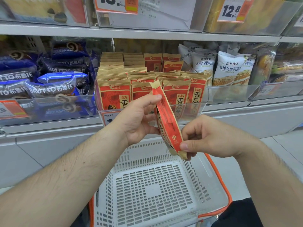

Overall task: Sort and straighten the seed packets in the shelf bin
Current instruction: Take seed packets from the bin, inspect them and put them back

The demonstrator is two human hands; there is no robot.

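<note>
A red and tan seed packet (166,118) hangs edge-on in front of the shelf, tilted with its top to the upper left. My left hand (137,118) holds its upper part, fingers curled round the edge. My right hand (206,138) pinches its lower corner between thumb and fingers. Behind them a clear shelf bin (203,97) holds several rows of upright matching seed packets (114,94); those at the front right lean unevenly.
A white perforated shopping basket (211,182) with orange rim sits below my hands. Blue bread packs (54,89) fill the bin to the left, white bread bags (231,69) the one to the right. Orange price tags hang on the shelf above.
</note>
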